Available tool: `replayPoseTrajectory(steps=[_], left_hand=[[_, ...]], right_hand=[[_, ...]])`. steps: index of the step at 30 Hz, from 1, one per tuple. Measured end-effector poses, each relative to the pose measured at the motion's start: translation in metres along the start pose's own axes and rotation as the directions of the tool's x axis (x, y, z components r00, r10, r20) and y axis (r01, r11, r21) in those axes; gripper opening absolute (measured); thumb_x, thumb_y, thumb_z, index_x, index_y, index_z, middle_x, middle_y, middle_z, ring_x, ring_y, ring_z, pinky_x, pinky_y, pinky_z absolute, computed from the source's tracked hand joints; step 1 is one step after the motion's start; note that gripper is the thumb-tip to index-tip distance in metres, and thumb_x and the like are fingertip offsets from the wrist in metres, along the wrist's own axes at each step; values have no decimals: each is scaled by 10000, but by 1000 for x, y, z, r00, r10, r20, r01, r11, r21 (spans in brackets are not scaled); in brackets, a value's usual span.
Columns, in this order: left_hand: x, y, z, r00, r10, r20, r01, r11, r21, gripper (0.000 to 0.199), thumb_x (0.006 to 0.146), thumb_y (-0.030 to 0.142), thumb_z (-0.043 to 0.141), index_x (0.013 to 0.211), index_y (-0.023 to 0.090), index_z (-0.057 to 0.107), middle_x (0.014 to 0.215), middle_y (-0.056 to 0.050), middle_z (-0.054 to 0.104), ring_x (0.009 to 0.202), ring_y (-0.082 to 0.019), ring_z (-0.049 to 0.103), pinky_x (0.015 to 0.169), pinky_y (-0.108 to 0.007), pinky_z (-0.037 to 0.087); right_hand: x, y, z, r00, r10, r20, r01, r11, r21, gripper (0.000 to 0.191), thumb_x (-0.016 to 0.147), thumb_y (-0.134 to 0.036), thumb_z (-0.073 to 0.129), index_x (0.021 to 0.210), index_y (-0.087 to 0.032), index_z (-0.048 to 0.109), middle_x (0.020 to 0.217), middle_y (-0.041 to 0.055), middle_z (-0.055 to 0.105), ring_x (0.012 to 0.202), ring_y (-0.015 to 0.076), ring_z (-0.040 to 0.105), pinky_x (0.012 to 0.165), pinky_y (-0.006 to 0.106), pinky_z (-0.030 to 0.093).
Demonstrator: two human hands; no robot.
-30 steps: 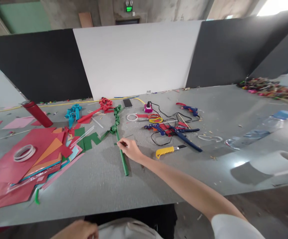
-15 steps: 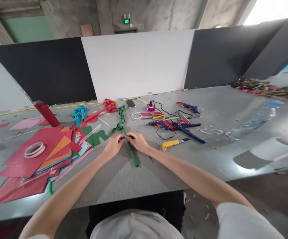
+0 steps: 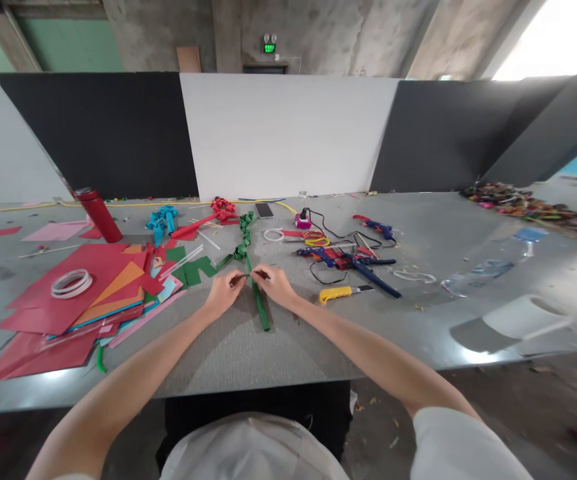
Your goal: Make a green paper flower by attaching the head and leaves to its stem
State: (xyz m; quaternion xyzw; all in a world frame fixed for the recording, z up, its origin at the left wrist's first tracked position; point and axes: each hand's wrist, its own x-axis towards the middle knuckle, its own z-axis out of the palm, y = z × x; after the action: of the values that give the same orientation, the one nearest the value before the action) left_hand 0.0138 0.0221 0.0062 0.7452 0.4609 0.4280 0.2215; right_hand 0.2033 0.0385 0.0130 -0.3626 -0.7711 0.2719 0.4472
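A green paper piece lies in front of me, with a twisted, curled chain point(image 3: 244, 235) at its far end and a rolled green paper tube point(image 3: 261, 312) at its near end. My left hand point(image 3: 225, 291) pinches the narrow part between them from the left. From the other side my right hand point(image 3: 274, 287) pinches the same spot, so the fingertips of both hands nearly meet. The fingers partly hide what is gripped there. Cut green paper point(image 3: 196, 269) lies just left of my left hand.
To the left are stacked coloured sheets point(image 3: 68, 303) with tape rolls point(image 3: 71, 284), and a red bottle point(image 3: 99, 217). Glue guns point(image 3: 321, 255), dark-handled pliers point(image 3: 376, 279) and a yellow-handled knife point(image 3: 336, 293) lie right. Farther right are a plastic bottle point(image 3: 488, 270) and a white roll point(image 3: 518, 319).
The head view has shifted slightly and tilted up. Both hands keep their pinch on the green paper, with the fingertips a little farther apart.
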Motion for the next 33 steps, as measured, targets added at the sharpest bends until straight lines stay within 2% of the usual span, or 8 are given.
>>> replayPoseTrajectory(steps=[3, 7, 13, 16, 19, 26, 33], left_hand=[[-1, -1, 1, 1000, -12, -19, 12, 999, -33, 198, 915, 337, 554, 899, 178, 670, 666, 0, 656, 499, -119, 572, 507, -216, 432], [-1, -3, 0, 999, -37, 13, 38, 996, -75, 240, 931, 357, 531, 849, 174, 662, 609, 12, 628, 438, -108, 550, 468, -211, 425], [-2, -5, 0, 999, -50, -8, 49, 995, -83, 240, 928, 361, 533, 893, 168, 671, 623, 5, 642, 448, -113, 576, 471, -208, 441], [-2, -6, 1, 997, -77, -23, 74, 992, -103, 248, 925, 374, 535, 898, 166, 668, 599, 7, 632, 439, -119, 580, 463, -211, 446], [-2, -6, 2, 996, -88, -30, 84, 988, -126, 254, 917, 389, 543, 902, 167, 664, 658, -7, 664, 439, -117, 580, 451, -214, 449], [-3, -6, 0, 996, -88, -35, 83, 991, -109, 269, 923, 407, 536, 858, 176, 658, 649, -2, 663, 446, -115, 579, 461, -214, 456], [-3, -7, 0, 996, -84, -15, 82, 988, -131, 234, 909, 391, 561, 895, 178, 657, 649, 2, 647, 456, -119, 581, 443, -211, 450]], right_hand=[[0, 3, 0, 1000, -11, 19, 11, 1000, -4, 248, 944, -401, 550, 842, -196, 645, 603, -30, 585, 548, 136, 553, 607, 247, 420], [0, 5, 1, 999, -17, 31, 17, 1000, -8, 252, 942, -407, 552, 843, -197, 649, 600, -32, 578, 550, 137, 556, 603, 247, 417], [0, 3, 2, 999, -37, -7, 37, 999, 1, 235, 933, -386, 549, 835, -190, 635, 637, -17, 602, 586, 141, 561, 622, 252, 428], [1, 3, 2, 1000, -11, -20, 11, 1000, 24, 238, 938, -386, 535, 834, -191, 624, 629, -20, 592, 560, 135, 557, 597, 249, 427], [1, 5, 2, 1000, 15, -18, -14, 999, 45, 257, 944, -414, 527, 838, -198, 614, 636, -22, 596, 536, 132, 561, 576, 247, 435], [1, 4, 2, 1000, 1, 15, -2, 999, 52, 282, 959, -430, 511, 823, -203, 608, 628, -26, 588, 526, 132, 552, 583, 251, 428], [-1, 2, 1, 1000, 20, 22, -21, 998, 64, 265, 948, -424, 521, 832, -202, 607, 618, -29, 567, 546, 141, 554, 584, 253, 418]])
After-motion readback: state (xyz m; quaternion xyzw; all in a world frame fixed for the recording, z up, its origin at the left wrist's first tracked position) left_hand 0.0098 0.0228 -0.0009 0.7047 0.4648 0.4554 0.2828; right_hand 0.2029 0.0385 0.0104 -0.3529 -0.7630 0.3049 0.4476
